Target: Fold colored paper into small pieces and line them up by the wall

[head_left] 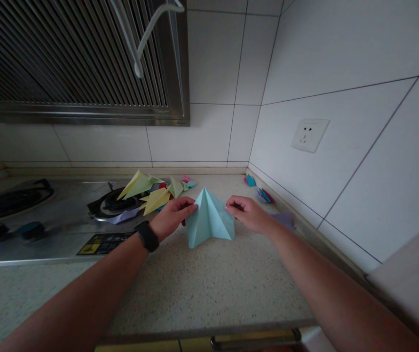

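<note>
Paper (202, 222), pale blue, creased, pinched at opposite edges by my left fingers (188, 210) and right fingers (237, 201). Uneven pull could skew the folds or tear it.

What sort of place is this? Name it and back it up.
Most likely a home kitchen: a gas stove with two burners is set into the speckled countertop, and a slatted range hood hangs above it against the tiled wall.

Two burners (14, 199), seemingly two knobs (31, 230)
</note>
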Available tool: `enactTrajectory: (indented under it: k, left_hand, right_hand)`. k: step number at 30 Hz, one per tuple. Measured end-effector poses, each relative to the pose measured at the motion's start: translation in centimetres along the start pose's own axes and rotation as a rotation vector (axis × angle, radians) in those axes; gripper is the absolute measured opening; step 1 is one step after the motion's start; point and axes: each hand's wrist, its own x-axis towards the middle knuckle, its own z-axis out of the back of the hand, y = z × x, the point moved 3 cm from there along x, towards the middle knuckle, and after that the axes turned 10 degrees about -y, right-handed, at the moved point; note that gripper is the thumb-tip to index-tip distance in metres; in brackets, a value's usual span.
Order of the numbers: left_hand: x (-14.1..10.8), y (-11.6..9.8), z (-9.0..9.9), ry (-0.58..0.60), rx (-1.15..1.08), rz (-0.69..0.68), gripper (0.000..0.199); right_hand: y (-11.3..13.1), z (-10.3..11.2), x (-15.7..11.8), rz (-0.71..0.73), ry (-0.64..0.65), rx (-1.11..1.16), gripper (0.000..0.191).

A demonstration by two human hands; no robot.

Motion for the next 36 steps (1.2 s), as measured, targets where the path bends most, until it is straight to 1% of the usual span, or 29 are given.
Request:
enactTrajectory:
  k: [8, 16, 24, 36]
  left_hand:
    - [0.05, 0.11, 0.06, -0.004, 0.006, 0.008, 0.030]
    - [0.10, 0.09, 0.14, -0.011, -0.002, -0.016, 0.029]
    - [0.05, -0.08, 0.13, -0.027, -0.004, -0.002, 0.028]
    - [0.00, -0.19, 0.09, -0.021, 0.014, 0.000, 0.029]
  right_hand:
    - [-0.39, 0.06, 0.09, -0.007, -0.013, -0.006, 0.023]
    - [-0.24, 0.23, 0.07, -0.017, -0.020, -0.003, 0.023]
    - [-0.39, 0.28, 0.10, -0.008, -0.038, -0.006, 0.024]
    - [0.00, 0.26, 0.03, 0.000, -0.021, -0.014, 0.023]
